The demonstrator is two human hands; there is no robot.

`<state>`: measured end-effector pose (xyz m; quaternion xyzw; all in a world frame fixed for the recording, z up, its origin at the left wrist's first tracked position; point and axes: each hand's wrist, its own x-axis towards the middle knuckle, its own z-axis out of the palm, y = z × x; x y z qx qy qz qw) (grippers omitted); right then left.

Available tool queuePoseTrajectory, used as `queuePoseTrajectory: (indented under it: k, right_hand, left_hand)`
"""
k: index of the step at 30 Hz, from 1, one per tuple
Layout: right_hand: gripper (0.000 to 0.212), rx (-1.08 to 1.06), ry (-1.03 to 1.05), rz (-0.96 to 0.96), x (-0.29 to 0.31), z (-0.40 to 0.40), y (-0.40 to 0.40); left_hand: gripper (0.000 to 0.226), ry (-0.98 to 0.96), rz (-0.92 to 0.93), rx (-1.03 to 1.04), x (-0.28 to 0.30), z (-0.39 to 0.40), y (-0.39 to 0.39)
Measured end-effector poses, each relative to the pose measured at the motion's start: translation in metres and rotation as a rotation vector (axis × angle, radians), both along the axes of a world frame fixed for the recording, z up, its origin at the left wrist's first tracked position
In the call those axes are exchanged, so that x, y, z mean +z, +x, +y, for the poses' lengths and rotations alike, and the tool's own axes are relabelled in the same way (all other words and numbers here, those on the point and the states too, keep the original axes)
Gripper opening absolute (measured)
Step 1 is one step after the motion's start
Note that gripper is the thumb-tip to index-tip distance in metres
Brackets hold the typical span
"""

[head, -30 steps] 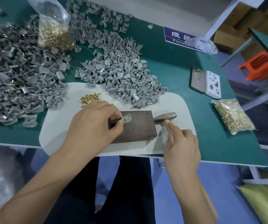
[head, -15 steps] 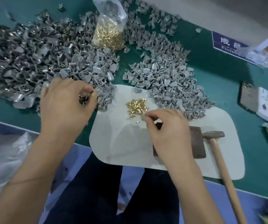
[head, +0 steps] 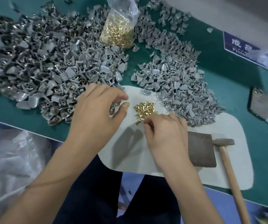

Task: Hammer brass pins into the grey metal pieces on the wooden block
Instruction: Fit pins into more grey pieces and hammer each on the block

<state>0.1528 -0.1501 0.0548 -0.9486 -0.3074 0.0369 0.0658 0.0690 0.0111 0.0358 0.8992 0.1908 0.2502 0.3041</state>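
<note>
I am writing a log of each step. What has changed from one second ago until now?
The right hand let go of the hammer, which now lies beside the wooden block, and moved to the loose brass pins. The left hand left the block, went to the left pile and now holds a grey piece. The block is bare. Piles, bag and mat stayed.

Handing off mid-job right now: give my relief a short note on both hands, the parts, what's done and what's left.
Left hand: closed on a grey piece at the edge of the left pile.
Right hand: fingertips pinching at the loose brass pins on the white mat; whether one is gripped is unclear.
Wooden block: bare where visible.
Hammer: lying right of the block, unheld.
Left: seat piece on block, set pin, hammer.
</note>
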Motion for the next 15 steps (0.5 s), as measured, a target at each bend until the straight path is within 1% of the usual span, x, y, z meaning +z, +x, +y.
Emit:
queuePoseTrajectory:
  k: [2, 4, 7, 9, 12, 15]
  right_hand:
    - [0.018, 0.002, -0.013, 0.022, 0.002, 0.001, 0.001]
    - [0.025, 0.001, 0.039, 0.037, 0.004, -0.005, 0.002]
    - [0.03, -0.008, 0.251, 0.106, 0.005, -0.024, 0.004]
    - [0.026, -0.02, 0.406, 0.147, 0.005, -0.037, 0.006]
    - [0.02, -0.071, 0.55, 0.096, 0.009, -0.053, 0.014]
    - [0.019, -0.125, 0.713, 0.064, 0.016, -0.071, 0.021]
  left_hand:
    - [0.012, -0.007, 0.018, -0.053, 0.0, -0.005, 0.013]
    - [0.014, -0.001, 0.046, -0.104, -0.001, -0.008, 0.032]
    - [0.019, 0.026, 0.096, -0.145, -0.004, -0.007, 0.064]
    - [0.022, 0.048, 0.126, -0.154, -0.004, -0.008, 0.086]
    - [0.026, 0.165, 0.199, -0.125, -0.006, -0.012, 0.108]
    - [0.017, 0.26, 0.293, -0.105, -0.004, -0.013, 0.117]
